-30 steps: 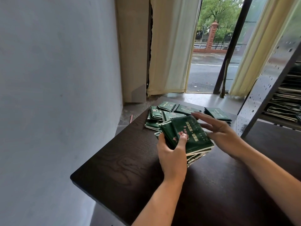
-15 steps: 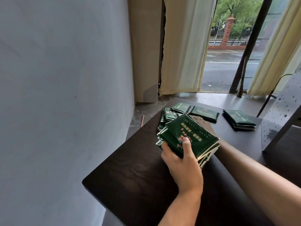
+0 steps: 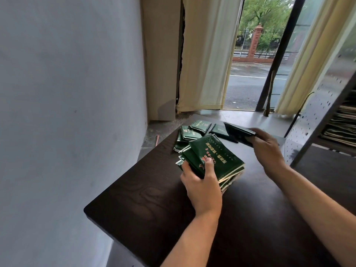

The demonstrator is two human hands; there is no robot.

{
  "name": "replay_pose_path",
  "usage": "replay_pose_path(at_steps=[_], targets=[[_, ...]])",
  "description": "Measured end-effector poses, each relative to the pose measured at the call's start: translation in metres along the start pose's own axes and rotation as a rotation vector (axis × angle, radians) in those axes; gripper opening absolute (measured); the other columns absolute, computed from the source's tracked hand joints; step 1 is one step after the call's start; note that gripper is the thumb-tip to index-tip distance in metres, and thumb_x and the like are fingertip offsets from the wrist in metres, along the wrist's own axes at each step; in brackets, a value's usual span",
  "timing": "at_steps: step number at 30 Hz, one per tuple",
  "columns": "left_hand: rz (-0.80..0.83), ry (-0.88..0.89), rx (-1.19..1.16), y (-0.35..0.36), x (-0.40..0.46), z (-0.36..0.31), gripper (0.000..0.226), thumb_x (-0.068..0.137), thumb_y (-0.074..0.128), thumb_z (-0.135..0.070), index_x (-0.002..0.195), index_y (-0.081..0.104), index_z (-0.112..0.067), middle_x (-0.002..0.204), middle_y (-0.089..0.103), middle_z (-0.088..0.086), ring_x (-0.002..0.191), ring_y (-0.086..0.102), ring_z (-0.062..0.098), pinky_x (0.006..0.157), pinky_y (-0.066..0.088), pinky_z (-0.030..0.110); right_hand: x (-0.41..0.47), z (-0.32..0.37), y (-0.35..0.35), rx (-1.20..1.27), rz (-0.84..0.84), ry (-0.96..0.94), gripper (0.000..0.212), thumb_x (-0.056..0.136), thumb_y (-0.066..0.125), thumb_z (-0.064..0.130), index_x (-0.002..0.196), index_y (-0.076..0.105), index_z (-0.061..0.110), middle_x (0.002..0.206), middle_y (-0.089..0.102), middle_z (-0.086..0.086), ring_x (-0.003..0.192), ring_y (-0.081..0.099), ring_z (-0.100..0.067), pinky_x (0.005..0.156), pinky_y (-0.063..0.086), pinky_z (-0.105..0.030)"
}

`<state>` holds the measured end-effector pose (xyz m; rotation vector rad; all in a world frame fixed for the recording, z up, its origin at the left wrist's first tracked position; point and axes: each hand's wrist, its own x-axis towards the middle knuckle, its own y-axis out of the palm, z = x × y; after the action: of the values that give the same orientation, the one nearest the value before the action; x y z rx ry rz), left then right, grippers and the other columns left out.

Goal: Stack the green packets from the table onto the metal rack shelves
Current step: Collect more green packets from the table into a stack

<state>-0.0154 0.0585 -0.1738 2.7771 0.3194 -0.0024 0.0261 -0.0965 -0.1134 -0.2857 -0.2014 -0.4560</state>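
I work at a dark wood-grain table [image 3: 146, 205] that fills the lower centre of the frame, set against a pale grey wall [image 3: 67, 93] on the left. At upper centre hangs a cream curtain [image 3: 208, 54]; right of it an open doorway shows a wet road and a brick gatepost. A perforated metal rack [image 3: 316, 120] stands at the right edge, with flat stacked material on one shelf. My left hand [image 3: 202, 182], at frame centre, grips a stack of green packets [image 3: 213, 160] with the thumb pressed on the top packet; the stack shows several cream edges, at least four, though an exact count is not possible. My right hand [image 3: 267, 149], right of centre, pinches a small dark bundle of packets [image 3: 238, 133], raised off the table and tilted; its count is unclear. Loose packets [image 3: 192, 132] lie overlapping at the table's far end, about four or five visible.
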Motion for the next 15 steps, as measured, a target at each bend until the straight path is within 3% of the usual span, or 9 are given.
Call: replay_pose_path(at_steps=[3,6,10,12,14,15], targets=[[0.053,-0.010,-0.007,-0.001,-0.002,-0.002,0.027,0.094,0.066,-0.034,0.117,0.054,-0.042,0.118,0.059,-0.010,0.098,0.064,0.003,0.081,0.050,0.017,-0.016,0.021,-0.014,0.229,0.167,-0.008,0.062,0.083,0.029,-0.026,0.092,0.074,0.016,0.112,0.065,0.005,0.107,0.058,-0.003,0.082,0.044,-0.011],[0.100,-0.039,-0.081,-0.001,-0.003,-0.005,0.027,0.096,0.063,-0.022,0.115,0.061,-0.040,0.113,0.069,-0.005,0.100,0.069,0.012,0.092,0.057,0.038,-0.030,0.027,-0.016,0.252,0.307,0.018,0.082,0.076,0.022,-0.033,0.070,0.082,0.023,0.130,0.056,0.009,0.114,0.055,-0.003,0.081,0.052,-0.014],[0.190,-0.098,-0.171,-0.003,-0.005,-0.009,0.023,0.099,0.057,-0.023,0.118,0.064,-0.034,0.116,0.071,0.002,0.105,0.069,0.022,0.097,0.055,0.048,-0.044,0.025,-0.015,0.275,0.465,0.069,0.079,0.081,0.021,-0.033,0.061,0.080,0.016,0.137,0.055,0.008,0.111,0.061,-0.009,0.074,0.060,-0.023],[0.233,-0.110,-0.180,-0.002,-0.006,-0.011,0.020,0.097,0.061,-0.042,0.116,0.064,-0.035,0.116,0.070,0.000,0.106,0.069,0.017,0.098,0.054,0.044,-0.049,0.021,-0.014,0.275,0.490,0.082,0.076,0.083,0.024,-0.033,0.062,0.080,0.013,0.138,0.055,0.011,0.111,0.065,-0.008,0.074,0.060,-0.024],[0.274,-0.077,-0.076,0.000,-0.008,-0.010,0.042,0.078,0.072,-0.064,0.115,0.062,-0.044,0.121,0.067,-0.004,0.111,0.066,0.014,0.100,0.051,0.041,-0.052,0.015,-0.016,0.268,0.465,0.085,0.072,0.086,0.027,-0.032,0.067,0.081,0.012,0.137,0.058,0.011,0.112,0.065,0.000,0.076,0.058,-0.020],[0.276,-0.054,-0.011,0.001,-0.008,-0.007,0.048,0.070,0.078,-0.063,0.113,0.061,-0.048,0.122,0.066,-0.003,0.112,0.066,0.018,0.101,0.051,0.044,-0.053,0.011,-0.018,0.278,0.436,0.081,0.070,0.087,0.029,-0.031,0.076,0.082,0.013,0.136,0.061,0.009,0.117,0.063,-0.001,0.080,0.057,-0.019]])
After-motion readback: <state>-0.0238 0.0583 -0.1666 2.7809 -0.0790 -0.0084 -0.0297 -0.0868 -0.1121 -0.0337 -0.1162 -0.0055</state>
